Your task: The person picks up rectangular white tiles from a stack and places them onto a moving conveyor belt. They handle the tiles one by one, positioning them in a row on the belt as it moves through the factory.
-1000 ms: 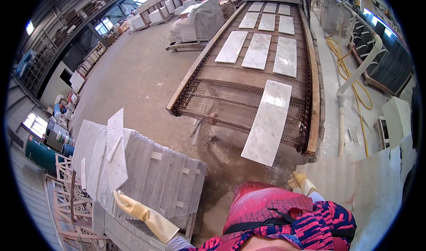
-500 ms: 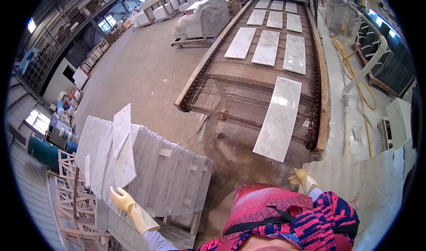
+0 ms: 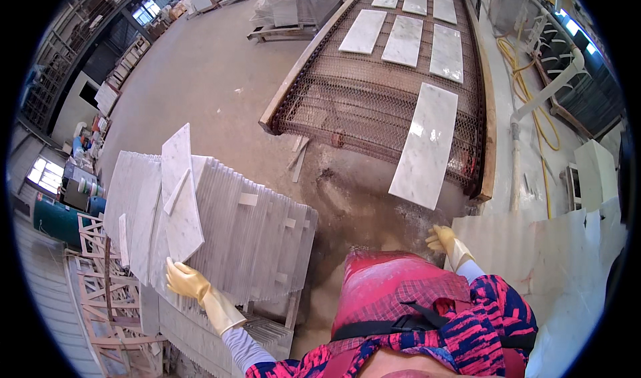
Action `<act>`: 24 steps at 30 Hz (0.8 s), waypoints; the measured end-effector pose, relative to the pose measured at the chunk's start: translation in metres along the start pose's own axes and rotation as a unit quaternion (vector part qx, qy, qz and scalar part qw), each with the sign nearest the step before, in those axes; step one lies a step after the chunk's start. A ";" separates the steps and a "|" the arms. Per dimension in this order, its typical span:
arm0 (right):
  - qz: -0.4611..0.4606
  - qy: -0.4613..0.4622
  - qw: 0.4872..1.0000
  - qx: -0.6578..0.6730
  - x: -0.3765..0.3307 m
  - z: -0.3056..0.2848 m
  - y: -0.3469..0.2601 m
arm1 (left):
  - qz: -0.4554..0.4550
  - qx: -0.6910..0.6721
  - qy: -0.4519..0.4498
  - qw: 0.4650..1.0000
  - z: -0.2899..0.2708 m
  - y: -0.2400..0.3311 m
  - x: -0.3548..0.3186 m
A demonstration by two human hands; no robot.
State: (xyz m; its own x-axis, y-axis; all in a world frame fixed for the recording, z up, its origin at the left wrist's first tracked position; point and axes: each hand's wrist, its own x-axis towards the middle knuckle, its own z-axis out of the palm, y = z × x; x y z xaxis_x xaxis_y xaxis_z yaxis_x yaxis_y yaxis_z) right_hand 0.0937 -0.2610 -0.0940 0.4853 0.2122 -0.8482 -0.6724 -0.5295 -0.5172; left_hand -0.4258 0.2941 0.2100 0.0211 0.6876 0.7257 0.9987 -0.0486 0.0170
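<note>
My left hand (image 3: 190,283), in a cream rubber glove, is at the near end of a loose marble tile (image 3: 181,204), its fingers apart and not wrapped around it. Whether the fingertips touch the tile or the stack I cannot tell. The tile lies aslant on a stack of upright marble tiles (image 3: 227,238), with a narrow white strip (image 3: 177,191) on top of it. My right hand (image 3: 449,242), gloved alike, is held out at my right with its fingers apart, holding nothing. Ahead of it a long marble tile (image 3: 427,144) overhangs the near end of a mesh conveyor (image 3: 320,121).
Several more marble tiles (image 3: 402,41) lie in rows along the conveyor. A pale corrugated sheet (image 3: 521,251) stands at my right, near a yellow hose (image 3: 544,121). Wooden crate frames (image 3: 110,291) are at the left. A wrapped pallet load (image 3: 284,7) stands farther back.
The view has tilted down, so the conveyor and the stack sit higher in the picture. My left hand has come closer to the loose tile's near end. My right hand stays empty.
</note>
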 end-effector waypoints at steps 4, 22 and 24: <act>-0.005 0.002 1.000 -0.016 -0.007 0.007 -0.012 | 0.025 -0.115 0.042 0.992 0.008 -0.032 0.021; -0.014 0.007 0.999 0.041 0.003 0.006 0.029 | -0.115 0.027 -0.027 0.993 0.040 -0.062 0.066; -0.011 0.010 0.999 0.051 0.008 0.004 0.034 | -0.121 0.026 -0.034 0.992 0.040 -0.060 0.065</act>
State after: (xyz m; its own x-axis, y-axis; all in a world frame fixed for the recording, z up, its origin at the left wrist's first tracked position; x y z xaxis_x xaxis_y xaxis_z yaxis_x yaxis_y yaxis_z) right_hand 0.0720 -0.2739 -0.1191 0.5108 0.2052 -0.8349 -0.7150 -0.4378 -0.5451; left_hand -0.4830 0.3711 0.2288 -0.2176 0.7226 0.6561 0.9760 0.1598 0.1477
